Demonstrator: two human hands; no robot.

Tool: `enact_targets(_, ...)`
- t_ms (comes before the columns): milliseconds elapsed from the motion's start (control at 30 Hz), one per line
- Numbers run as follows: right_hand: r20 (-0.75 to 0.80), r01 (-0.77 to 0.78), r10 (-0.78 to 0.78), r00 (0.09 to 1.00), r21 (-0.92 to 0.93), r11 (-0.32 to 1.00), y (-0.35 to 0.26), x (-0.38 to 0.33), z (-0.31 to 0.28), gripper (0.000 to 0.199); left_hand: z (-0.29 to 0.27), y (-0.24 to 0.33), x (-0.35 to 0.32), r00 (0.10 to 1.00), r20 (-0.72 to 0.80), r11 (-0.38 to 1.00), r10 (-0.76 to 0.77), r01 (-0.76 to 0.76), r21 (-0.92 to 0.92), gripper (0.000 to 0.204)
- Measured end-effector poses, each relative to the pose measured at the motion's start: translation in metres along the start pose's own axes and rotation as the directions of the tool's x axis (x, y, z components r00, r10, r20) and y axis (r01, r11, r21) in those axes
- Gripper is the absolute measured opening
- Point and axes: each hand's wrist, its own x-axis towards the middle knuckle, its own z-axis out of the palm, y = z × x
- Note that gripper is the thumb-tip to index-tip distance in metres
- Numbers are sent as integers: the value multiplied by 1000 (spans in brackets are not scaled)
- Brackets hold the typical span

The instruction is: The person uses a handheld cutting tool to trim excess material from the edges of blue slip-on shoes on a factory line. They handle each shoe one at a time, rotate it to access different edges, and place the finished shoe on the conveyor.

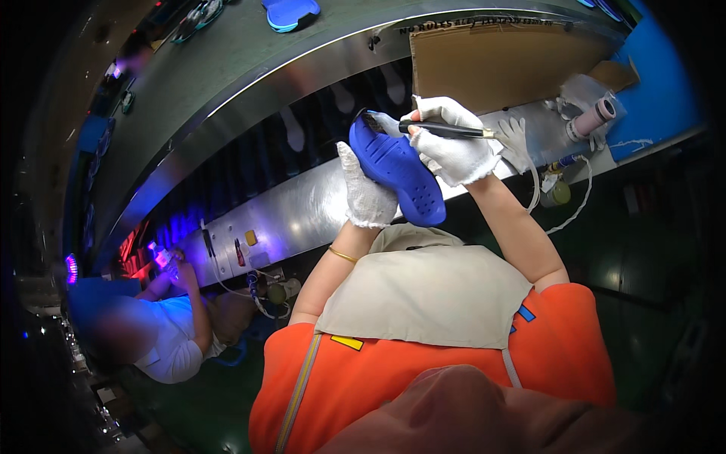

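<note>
In my white-gloved left hand (pixel 368 191) is a blue shoe sole (pixel 397 170) with slots near one end and small holes near the other. The fingers wrap its left side, and it is tilted in front of my body. My right hand (pixel 459 151), gloved too with bare fingertips showing, grips a black pen-shaped tool (pixel 454 131). A pale hose (pixel 536 185) appears to run from the tool's rear. Its front end is close to the sole's upper end; I cannot tell whether they touch.
Beyond the metal ledge (pixel 302 206) runs a green conveyor (pixel 204 98) carrying another blue sole (pixel 290 13). Cardboard (pixel 491 64) stands behind my right hand. At right lie a loose white glove (pixel 516 142) and a pink bottle (pixel 592 119). A co-worker (pixel 170 333) sits at left.
</note>
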Motion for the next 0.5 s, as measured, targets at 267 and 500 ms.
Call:
enact_targets(267,77,160,-146,986,-216,963,-1,-20,9,21,-11,-16,3,996,-87,1000,-19,20,8,75)
enact_targets(500,75,302,-294,953,-305,903,0,-28,5,18,-9,-2,6,994,-72,991,-79,86,100,73)
